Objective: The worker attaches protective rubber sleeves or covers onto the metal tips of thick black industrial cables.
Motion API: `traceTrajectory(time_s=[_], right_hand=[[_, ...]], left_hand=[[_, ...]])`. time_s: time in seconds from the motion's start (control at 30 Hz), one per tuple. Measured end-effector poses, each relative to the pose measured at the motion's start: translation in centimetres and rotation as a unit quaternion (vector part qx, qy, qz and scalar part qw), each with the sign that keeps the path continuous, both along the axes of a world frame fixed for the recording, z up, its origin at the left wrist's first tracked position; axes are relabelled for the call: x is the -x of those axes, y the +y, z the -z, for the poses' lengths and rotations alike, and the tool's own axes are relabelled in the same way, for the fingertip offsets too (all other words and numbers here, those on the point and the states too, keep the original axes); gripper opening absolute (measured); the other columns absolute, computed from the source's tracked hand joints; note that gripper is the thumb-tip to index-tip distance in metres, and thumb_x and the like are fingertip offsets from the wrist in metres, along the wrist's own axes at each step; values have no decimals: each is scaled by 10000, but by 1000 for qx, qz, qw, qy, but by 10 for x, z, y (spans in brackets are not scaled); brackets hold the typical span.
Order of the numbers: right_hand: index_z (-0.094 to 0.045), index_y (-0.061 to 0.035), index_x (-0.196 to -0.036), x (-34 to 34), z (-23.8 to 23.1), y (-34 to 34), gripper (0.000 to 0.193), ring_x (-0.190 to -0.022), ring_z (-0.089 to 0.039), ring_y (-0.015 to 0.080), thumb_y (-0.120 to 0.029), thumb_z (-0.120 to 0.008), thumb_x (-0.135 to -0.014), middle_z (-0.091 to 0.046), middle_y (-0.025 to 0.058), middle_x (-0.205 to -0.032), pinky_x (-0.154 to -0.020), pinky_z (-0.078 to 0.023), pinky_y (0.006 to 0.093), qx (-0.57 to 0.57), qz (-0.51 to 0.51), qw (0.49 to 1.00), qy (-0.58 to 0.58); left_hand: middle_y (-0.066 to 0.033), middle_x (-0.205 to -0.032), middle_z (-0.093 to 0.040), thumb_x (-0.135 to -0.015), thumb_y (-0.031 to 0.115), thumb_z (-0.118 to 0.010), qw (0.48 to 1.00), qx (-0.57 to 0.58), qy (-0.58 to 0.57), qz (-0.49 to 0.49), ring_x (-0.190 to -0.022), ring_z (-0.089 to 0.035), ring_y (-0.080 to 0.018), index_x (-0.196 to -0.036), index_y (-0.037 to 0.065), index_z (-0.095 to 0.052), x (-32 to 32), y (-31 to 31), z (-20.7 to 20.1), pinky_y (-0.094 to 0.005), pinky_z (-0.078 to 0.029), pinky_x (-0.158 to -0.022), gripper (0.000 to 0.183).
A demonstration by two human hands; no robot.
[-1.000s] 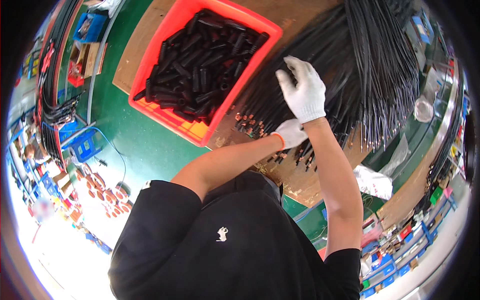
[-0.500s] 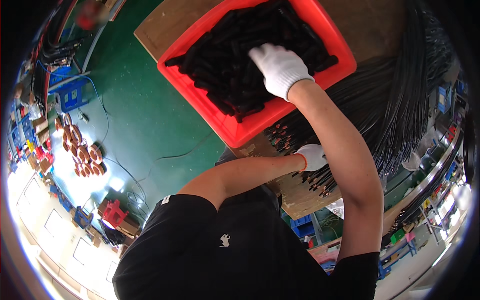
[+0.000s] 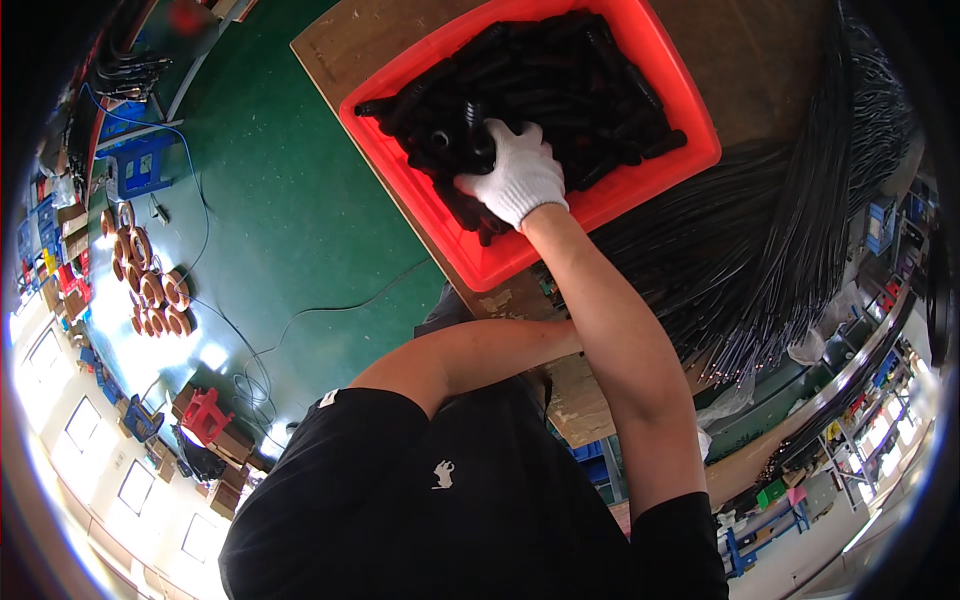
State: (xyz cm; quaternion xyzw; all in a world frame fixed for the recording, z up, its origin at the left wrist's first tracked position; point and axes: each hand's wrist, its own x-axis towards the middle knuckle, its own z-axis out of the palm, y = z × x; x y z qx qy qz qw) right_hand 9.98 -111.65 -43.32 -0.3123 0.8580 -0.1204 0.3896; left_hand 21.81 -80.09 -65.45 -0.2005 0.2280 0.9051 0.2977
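Observation:
My right hand (image 3: pixel 518 175), in a white knitted glove, reaches into a red plastic bin (image 3: pixel 500 262). Its thumb and fingers are closed around a black ribbed tube-shaped sleeve (image 3: pixel 481 142). Many similar black sleeves (image 3: pixel 590 95) fill the bin in a loose heap. My left forearm (image 3: pixel 510 340) runs across to the right and passes behind my right forearm, which covers the left hand and whatever it touches. A large bundle of long black cables (image 3: pixel 720 260) lies just right of the bin, its cut ends fanned out toward me.
The bin and cables rest on a worn brown wooden table (image 3: pixel 335 45). Left of it, copper-coloured coils (image 3: pixel 150 285), a blue stool (image 3: pixel 135 170) and a red stool (image 3: pixel 205 415) stand on the green floor, with loose thin cable (image 3: pixel 350 305). A blue crate (image 3: pixel 592 460) shows below the table edge.
My right hand has moved left and nearer within the bin and closed on a sleeve. My left glove, visible among the cable ends before, is now covered by my right forearm.

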Motion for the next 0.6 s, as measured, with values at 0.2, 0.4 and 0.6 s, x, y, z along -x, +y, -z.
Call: traceTrajectory(time_s=[0.2, 0.4, 0.6], right_hand=[[-629, -236, -1463, 40, 25, 55, 761, -1285, -642, 476, -506, -893, -802, -509, 286, -1505, -1073, -560, 544, 18, 102, 994, -15], [-662, -228, -1433, 13, 14, 42, 727, -1232, -675, 474, -464, -906, -790, -521, 291, -1479, -1033, -584, 510, -12, 118, 993, 6], [-736, -158, -1349, 29, 30, 45, 671, -1277, -657, 455, -468, -889, -774, -501, 287, -1543, -1098, -548, 483, 54, 116, 988, -82]], left_hand=[[-105, -1253, -722, -1031, 196, -748, 915, -179, -360, 37, -1124, -696, -250, -1212, 32, -714, 18, -66, -111, -421, -557, -948, 246], [-224, -1240, -737, -1081, 383, -634, 826, 383, 153, 383, -1154, -706, -387, -1264, -5, -694, 63, -100, -179, -501, -535, -977, 433], [-277, -1191, -731, -1080, 432, -623, 937, 265, 92, 209, -1126, -708, -423, -1266, -4, -699, 26, -81, -102, -520, -520, -976, 480]])
